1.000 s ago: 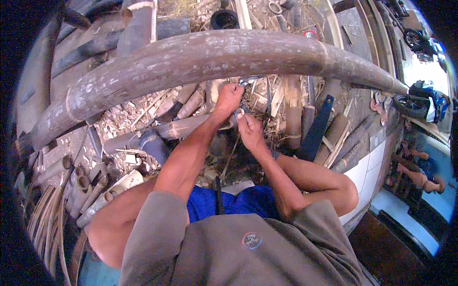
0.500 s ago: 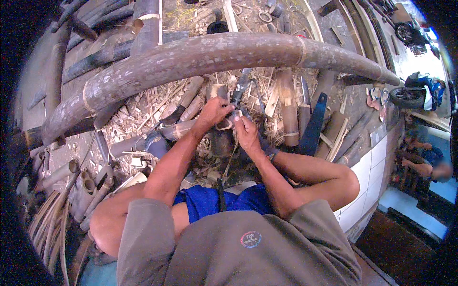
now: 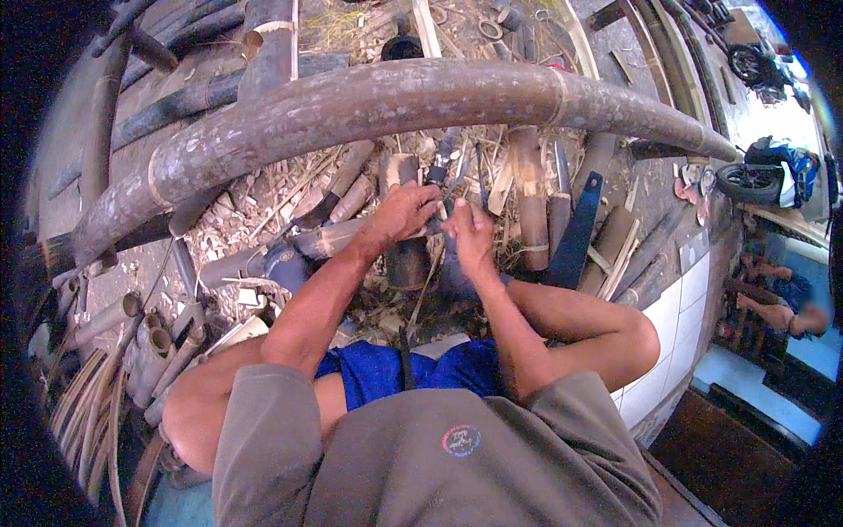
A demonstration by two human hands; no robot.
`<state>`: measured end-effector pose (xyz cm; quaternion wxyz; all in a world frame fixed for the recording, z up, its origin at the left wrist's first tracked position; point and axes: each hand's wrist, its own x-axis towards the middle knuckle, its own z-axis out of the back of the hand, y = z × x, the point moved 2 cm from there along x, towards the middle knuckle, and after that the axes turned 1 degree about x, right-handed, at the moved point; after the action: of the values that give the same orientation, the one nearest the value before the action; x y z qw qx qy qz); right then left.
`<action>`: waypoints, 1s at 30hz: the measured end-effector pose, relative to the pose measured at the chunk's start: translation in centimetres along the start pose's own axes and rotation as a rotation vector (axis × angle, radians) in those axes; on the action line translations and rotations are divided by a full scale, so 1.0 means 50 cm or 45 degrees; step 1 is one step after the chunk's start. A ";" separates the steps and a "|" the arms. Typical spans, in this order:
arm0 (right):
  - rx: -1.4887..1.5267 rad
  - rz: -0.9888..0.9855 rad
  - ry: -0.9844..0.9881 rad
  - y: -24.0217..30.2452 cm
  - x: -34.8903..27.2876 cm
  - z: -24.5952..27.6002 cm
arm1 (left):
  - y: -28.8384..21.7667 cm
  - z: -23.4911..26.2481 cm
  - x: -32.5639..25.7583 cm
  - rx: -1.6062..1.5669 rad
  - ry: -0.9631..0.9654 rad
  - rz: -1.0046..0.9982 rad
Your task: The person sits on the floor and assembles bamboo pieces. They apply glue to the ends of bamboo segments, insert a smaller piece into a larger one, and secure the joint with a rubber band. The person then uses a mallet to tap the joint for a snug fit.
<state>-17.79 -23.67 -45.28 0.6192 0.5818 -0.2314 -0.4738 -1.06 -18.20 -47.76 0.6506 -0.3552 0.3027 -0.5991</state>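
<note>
Both of your hands meet at the centre of the frame, fingers curled in close together. Your left hand (image 3: pixel 406 213) is closed in a grip on a short dark bamboo section (image 3: pixel 409 259) standing just below it, and your right hand (image 3: pixel 471 230) pinches something thin at its top; it may be a sliver or a small blade, the view is too blurred to tell. Just above the hands, a thick curved bamboo pole (image 3: pixel 369 101) arches across the whole upper frame. Right of your right hand, a blue flat tool (image 3: pixel 577 230) lies tilted among cut bamboo pieces (image 3: pixel 529 206). Shavings and offcuts cover the floor (image 3: pixel 255 206) to the left. At lower left, a bundle of thin bamboo tubes (image 3: pixel 158 351) lies beside your knee.
</note>
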 end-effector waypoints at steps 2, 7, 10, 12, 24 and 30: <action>0.051 -0.040 0.044 0.023 0.023 -0.006 | -0.018 0.010 -0.005 0.051 -0.022 -0.104; -0.285 0.249 0.019 0.045 0.073 -0.036 | -0.023 -0.011 -0.033 -0.005 -0.223 -0.125; -0.435 0.242 0.112 0.096 0.074 -0.034 | -0.011 -0.014 -0.040 0.057 -0.124 -0.005; -0.405 0.370 0.109 0.103 0.085 -0.030 | -0.018 -0.011 -0.037 0.082 -0.058 0.010; -0.956 0.144 0.544 0.088 0.055 0.009 | -0.031 0.007 -0.038 0.038 -0.210 0.233; -0.580 0.038 0.464 0.031 0.024 0.001 | -0.031 0.016 -0.025 -0.051 -0.111 0.537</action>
<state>-16.83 -24.92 -44.13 0.7722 0.4999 -0.0126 -0.3920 -1.39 -16.91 -46.08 0.7668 -0.3223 0.3538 -0.4277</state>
